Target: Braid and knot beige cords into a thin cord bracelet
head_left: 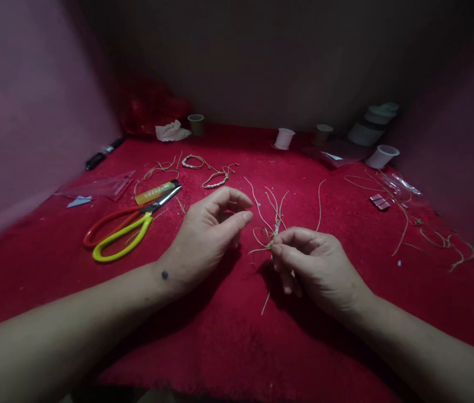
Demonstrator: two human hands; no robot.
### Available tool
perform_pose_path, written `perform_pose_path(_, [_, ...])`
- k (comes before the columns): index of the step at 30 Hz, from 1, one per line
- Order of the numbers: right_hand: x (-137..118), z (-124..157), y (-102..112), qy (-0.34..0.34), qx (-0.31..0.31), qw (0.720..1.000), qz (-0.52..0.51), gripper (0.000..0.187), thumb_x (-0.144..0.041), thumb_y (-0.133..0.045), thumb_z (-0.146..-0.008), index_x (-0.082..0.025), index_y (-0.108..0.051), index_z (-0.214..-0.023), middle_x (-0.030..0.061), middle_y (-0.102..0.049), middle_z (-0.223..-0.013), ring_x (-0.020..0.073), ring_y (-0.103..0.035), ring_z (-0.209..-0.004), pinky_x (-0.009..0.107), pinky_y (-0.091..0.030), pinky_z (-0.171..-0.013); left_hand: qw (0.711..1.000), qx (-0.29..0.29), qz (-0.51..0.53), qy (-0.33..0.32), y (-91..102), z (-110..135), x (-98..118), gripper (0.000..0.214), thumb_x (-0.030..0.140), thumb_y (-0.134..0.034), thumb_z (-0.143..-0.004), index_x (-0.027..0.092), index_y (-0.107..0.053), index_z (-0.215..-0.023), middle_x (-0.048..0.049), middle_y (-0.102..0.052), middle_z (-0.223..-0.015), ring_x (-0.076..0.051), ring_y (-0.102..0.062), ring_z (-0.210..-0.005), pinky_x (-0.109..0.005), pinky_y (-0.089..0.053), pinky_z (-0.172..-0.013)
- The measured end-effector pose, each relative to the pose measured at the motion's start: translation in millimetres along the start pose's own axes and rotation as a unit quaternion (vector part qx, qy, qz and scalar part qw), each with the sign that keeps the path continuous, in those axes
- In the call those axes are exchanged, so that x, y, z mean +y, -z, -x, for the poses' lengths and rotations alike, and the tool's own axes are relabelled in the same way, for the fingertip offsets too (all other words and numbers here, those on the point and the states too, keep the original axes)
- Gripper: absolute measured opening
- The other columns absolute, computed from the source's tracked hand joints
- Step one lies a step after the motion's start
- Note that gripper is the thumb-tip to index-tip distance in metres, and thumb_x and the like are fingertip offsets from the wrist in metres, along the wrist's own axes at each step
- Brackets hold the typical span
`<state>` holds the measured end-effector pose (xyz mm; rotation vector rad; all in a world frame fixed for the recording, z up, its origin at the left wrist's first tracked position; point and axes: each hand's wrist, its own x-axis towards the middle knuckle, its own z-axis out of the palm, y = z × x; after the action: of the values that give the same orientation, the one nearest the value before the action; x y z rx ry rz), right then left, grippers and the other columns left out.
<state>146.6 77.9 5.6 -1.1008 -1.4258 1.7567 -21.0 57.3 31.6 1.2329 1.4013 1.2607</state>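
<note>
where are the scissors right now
In the head view, the scissors lie on the red surface at the person's left, beyond the left hand, right beside a yellow lighter-like item.

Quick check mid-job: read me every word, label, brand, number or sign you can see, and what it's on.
No text can be read anywhere.
Yellow lighter-like item: pale marks, too small and blurred to read.
Black pen: pale patch, too blurred to tell whether it is lettering.
Bottle at the back: too dark and blurred to read.
</note>
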Motion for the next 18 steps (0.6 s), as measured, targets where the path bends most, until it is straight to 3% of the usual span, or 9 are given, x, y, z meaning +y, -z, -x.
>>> perform_pose_path(5, [-2,4,-3,0.018,-0.018,0.999,0.039,0.007,-0.018,-0.059,-0.074,-0.016,-0.059,-0.068,-0.0056,-0.049,-0.045,0.0039,-0.042,-0.033,0.014,-0.029,-0.031,0.981,-0.026,-0.142,-0.127,5.7,-2,8,0.012,0.020,-0.059,-0.078,0.018,-0.069,-0.083,-0.0013,-0.064,-0.081,-0.012,-0.057,-0.077,-0.021,-0.044,-0.073])
perform_pose_path(10, [-1,6,-3,0.029,-0.033,0.997,0.067,0.007,-0.017,-0.057,-0.074,-0.015,-0.059,-0.068,-0.0052,-0.048,-0.046,0.0041,-0.039,-0.035,0.016,-0.029,-0.033,0.957,-0.154,-0.199,-0.141,5.9,-5,4,0.020,0.015,-0.058,-0.076,0.022,-0.071,-0.089,-0.0032,-0.061,-0.086,-0.013,-0.057,-0.078,-0.022,-0.045,-0.072])
perform_pose_path(13, [1,6,-3,0.043,-0.040,0.995,0.083,0.008,-0.014,-0.057,-0.073,-0.015,-0.059,-0.066,-0.0048,-0.047,-0.049,0.0040,-0.039,-0.037,0.017,-0.030,-0.036,0.930,-0.198,-0.238,-0.197,3.9,-4,-6,0.017,0.014,-0.056,-0.077,0.020,-0.071,-0.083,-0.0052,-0.059,-0.088,-0.013,-0.057,-0.080,-0.022,-0.045,-0.072])
perform_pose_path(15, [2,7,-3,0.055,-0.047,0.993,0.094,0.010,-0.012,-0.056,-0.072,-0.015,-0.059,-0.064,-0.0046,-0.047,-0.050,0.0041,-0.039,-0.039,0.017,-0.030,-0.037,0.921,-0.186,-0.251,-0.232,3.3,-3,-10,0.016,0.014,-0.055,-0.078,0.019,-0.070,-0.080,-0.0060,-0.058,-0.090,-0.013,-0.056,-0.080,-0.022,-0.044,-0.071])
perform_pose_path(18, [2,7,-4,0.061,-0.056,0.991,0.101,0.012,-0.010,-0.054,-0.072,-0.016,-0.058,-0.062,-0.0045,-0.048,-0.050,0.0042,-0.039,-0.038,0.017,-0.029,-0.036,0.923,-0.108,-0.258,-0.264,5.0,-1,-10,0.017,0.014,-0.056,-0.078,0.021,-0.070,-0.083,-0.0067,-0.059,-0.094,-0.014,-0.056,-0.080,-0.023,-0.045,-0.073])
